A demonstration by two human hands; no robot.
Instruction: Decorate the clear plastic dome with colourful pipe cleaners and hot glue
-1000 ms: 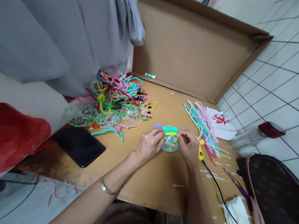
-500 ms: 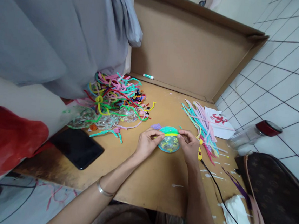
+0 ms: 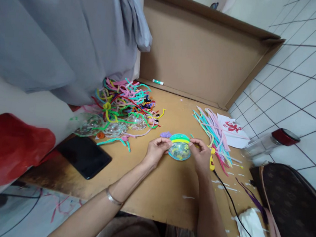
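Both hands stay put since a second ago: left hand (image 3: 157, 151) and right hand (image 3: 201, 155) each keep a fingertip grip clamped on the ball (image 3: 180, 150), low over the worktop (image 3: 151, 185). Its teal-and-yellow band (image 3: 180, 138) is unchanged. No legible writing; paper (image 3: 233, 130) shows only a red figure.

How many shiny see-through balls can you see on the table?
4. One clear ball is held between the left hand and right hand. Three more lie under the tangled pile of pipe cleaners; others may be hidden there.
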